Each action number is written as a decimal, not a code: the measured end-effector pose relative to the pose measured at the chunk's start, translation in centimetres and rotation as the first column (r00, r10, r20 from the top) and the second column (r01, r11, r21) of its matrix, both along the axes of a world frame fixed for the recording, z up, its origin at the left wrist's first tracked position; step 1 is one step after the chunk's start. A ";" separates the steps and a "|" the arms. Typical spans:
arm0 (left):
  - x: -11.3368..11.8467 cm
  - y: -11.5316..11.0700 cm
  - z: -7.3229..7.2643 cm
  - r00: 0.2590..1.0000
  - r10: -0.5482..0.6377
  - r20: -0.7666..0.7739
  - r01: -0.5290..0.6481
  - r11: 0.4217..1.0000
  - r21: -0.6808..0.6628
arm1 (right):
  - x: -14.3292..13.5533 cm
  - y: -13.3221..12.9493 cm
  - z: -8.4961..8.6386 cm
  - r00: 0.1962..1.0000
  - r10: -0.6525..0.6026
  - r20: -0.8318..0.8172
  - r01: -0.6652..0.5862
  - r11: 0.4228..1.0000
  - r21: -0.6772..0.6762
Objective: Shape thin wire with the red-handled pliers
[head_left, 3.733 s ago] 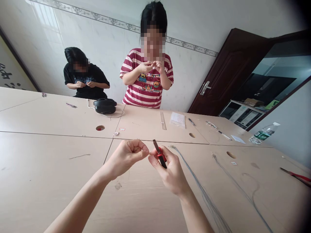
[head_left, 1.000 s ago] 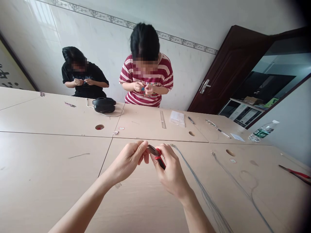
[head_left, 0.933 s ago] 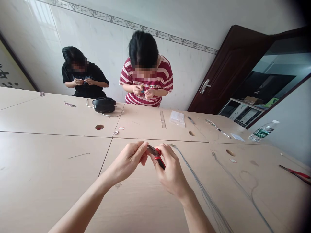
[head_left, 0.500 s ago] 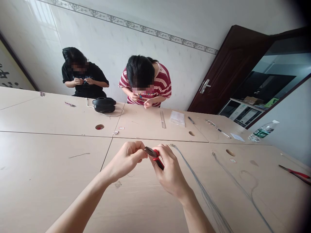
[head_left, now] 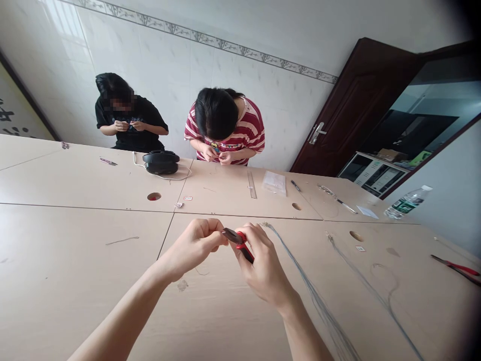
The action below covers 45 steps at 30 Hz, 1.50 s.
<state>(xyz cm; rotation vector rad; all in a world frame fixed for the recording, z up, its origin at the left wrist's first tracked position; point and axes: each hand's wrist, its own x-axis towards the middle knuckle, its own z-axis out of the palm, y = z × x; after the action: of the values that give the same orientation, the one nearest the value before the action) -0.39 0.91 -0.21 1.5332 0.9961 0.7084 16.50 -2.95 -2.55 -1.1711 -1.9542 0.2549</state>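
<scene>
Red-handled pliers (head_left: 245, 250) are gripped in my right hand (head_left: 265, 265), their dark jaws pointing up and left. My left hand (head_left: 198, 246) is closed in a pinch at the tips of those jaws. Whatever sits between its fingers is too small to make out. Below the hands, a thin strand (head_left: 202, 273) lies on the tabletop beside a greyish smudge. To the right of my right hand a bundle of grey cords (head_left: 300, 268) with metal ends stretches toward the near edge.
More cords (head_left: 370, 286) and a second pair of red-handled pliers (head_left: 456, 266) lie to the right. Beyond are a ruler (head_left: 251, 185), a plastic bag (head_left: 274, 183), a bottle (head_left: 408, 203) and a black device (head_left: 161, 163). Two people sit across the table (head_left: 93, 286).
My hands and the pliers have hardly moved. Across the table, the person in the striped shirt has lowered the head and brought both hands closer together.
</scene>
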 end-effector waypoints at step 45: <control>-0.2 1.4 -1.2 0.941 0.290 0.174 -0.282 0.957 -0.067 | 0.1 1.5 -2.1 0.961 -0.252 0.117 0.256 0.966 -0.019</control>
<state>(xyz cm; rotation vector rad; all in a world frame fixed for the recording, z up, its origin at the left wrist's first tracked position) -0.57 2.31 -1.40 1.2741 1.0983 1.0082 16.59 -1.42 -4.61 -1.4721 -1.8766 0.0877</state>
